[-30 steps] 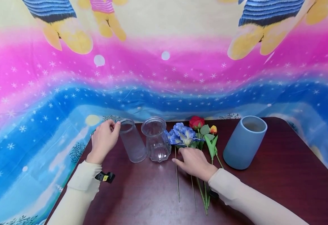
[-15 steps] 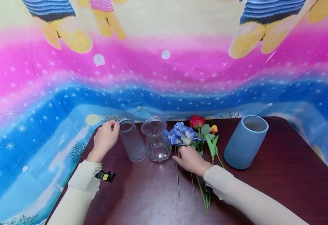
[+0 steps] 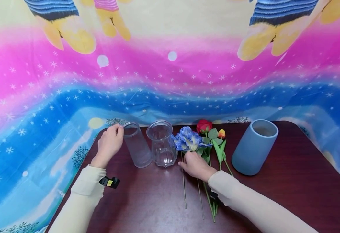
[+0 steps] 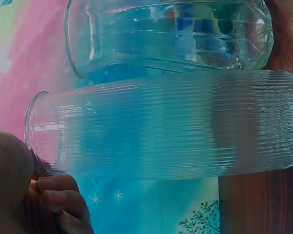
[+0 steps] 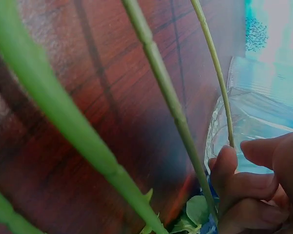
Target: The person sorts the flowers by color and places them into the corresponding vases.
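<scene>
My left hand (image 3: 108,142) pinches the rim of a tall ribbed glass vase (image 4: 156,126), which stands upright. In the left wrist view, the thumb lies at the rim's edge and the curled fingers (image 4: 63,200) show below it. My right hand (image 3: 196,165) is low over the stems of the artificial flowers, just below a blue flower (image 3: 188,139). In the right wrist view, a thin stem (image 5: 217,73) runs to the index fingertip, and a small gap separates thumb from index finger. A second stem (image 5: 171,102) passes behind the other fingers.
A flared clear glass vase (image 3: 162,149) stands between the ribbed vase and the flowers. A red rose (image 3: 204,126) and an orange-yellow bud (image 3: 221,133) lie beside the blue flower. Farther right is a blue-grey vase (image 3: 253,152). A printed cloth (image 3: 170,77) hangs behind the table (image 3: 155,200).
My right hand has shifted slightly left, its fingers drawing in closer at the blue flower's stem. The left hand stays at the ribbed vase's rim.
</scene>
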The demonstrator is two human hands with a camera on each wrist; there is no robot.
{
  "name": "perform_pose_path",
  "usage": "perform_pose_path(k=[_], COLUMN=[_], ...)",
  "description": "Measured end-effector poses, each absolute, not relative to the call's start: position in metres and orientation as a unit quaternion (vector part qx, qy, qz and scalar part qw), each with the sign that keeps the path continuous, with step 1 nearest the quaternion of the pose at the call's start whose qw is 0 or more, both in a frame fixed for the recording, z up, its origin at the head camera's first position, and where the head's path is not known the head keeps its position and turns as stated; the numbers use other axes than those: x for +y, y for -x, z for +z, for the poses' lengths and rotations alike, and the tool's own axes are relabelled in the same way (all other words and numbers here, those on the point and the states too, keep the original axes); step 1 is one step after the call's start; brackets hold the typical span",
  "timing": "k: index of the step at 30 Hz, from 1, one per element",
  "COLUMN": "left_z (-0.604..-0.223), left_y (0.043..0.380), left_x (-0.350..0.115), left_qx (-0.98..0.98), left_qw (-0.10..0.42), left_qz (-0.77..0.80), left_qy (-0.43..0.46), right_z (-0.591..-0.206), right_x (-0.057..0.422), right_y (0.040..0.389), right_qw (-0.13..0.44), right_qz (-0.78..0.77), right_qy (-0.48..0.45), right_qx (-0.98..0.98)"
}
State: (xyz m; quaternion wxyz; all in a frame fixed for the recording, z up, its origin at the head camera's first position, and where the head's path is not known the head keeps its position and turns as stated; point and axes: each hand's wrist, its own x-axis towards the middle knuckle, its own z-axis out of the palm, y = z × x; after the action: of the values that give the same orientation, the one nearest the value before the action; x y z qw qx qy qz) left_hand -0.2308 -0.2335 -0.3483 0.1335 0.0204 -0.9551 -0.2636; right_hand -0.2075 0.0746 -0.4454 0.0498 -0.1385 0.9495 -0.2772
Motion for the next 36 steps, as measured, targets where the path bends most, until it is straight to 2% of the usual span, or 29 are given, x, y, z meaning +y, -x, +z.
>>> perform_pose_path(k=[17,36], left_z=[-0.3485,-0.3485], left_y=[0.2301,0.2304], left_x=[-0.2331,-0.2338], left_qx=[-0.955,-0.959], left_qw=[0.12,0.127], left_qz=[-0.271,-0.255], left_qy=[-0.014,-0.011], right_z=[-0.4465,-0.4451], right_x=[0.0719,0.0739], right_y=[0.2075,0.2116], right_qw=[0.062,0.064], right_qz=[-0.293,-0.305], right_qy=[0.145,0.152], right_qx=[0.943,0.938])
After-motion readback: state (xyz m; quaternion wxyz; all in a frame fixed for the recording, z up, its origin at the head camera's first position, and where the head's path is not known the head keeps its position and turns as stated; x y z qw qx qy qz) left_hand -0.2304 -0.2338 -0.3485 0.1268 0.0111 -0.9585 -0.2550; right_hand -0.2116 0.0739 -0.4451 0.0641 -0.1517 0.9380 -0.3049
